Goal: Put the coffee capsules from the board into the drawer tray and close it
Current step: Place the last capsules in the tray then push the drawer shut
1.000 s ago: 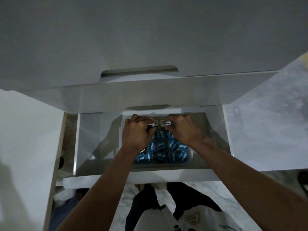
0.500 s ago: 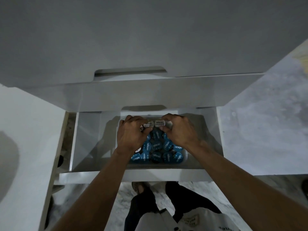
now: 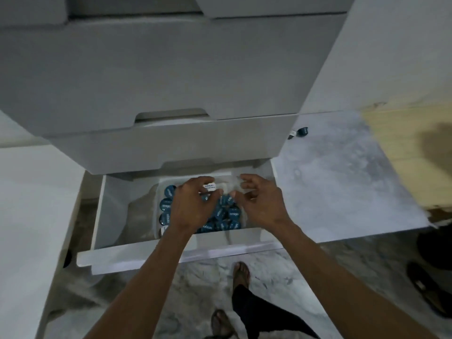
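Note:
The open white drawer (image 3: 171, 255) holds a clear tray (image 3: 160, 192) filled with several blue coffee capsules (image 3: 233, 214). My left hand (image 3: 190, 209) is over the tray's left half and pinches a capsule with a white label (image 3: 209, 187) at its fingertips. My right hand (image 3: 261, 204) hovers over the tray's right half with fingers loosely curled and nothing in them. Two more dark capsules (image 3: 303, 131) lie on the marble counter to the right, near the wooden board (image 3: 403, 138).
Closed white drawer fronts (image 3: 171, 81) overhang the open drawer from above. A marble counter (image 3: 342, 187) lies to the right and a white surface (image 3: 29, 216) to the left. My feet in sandals (image 3: 241, 275) stand on the marble floor below; another sandal (image 3: 425, 287) is at right.
My right hand no longer holds its white-labelled capsule and has drawn away to the right with fingers loosened. My left hand still holds its capsule. The view has widened and shifted.

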The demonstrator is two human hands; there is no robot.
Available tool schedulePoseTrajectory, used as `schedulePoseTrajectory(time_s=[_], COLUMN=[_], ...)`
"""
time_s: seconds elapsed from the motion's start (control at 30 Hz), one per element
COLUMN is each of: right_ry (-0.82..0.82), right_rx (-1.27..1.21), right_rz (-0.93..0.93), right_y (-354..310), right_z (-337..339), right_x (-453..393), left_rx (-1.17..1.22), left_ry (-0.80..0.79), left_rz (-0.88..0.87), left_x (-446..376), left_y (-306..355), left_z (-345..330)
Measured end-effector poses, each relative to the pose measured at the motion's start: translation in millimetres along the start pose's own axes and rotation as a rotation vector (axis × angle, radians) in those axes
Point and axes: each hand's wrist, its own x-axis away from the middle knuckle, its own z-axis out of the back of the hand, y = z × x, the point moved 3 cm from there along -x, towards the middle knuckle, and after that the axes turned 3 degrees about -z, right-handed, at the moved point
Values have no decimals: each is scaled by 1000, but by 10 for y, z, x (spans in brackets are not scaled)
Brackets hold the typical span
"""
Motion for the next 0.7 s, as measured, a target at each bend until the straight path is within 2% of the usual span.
schedulePoseTrajectory(time_s=[0.23,0.43,0.57,0.7], right_ry=[164,276,288,201], right_rx=[-22,-48,-42,-12], right_rz=[4,-84,-117,-142], right_y=[149,604,1005,1375], right_z=[957,1958,2507,2934], right_x=[253,-28,-523,-1077], left_rx=[137,171,151,70], left_ry=[-51,-100,-112,-106], left_rz=[-187,-313,-246,-66], left_x=[19,-331,-705,-1047], left_y=[930,1830,2129,2121], left_z=[-483,-1126,-1795,-2395])
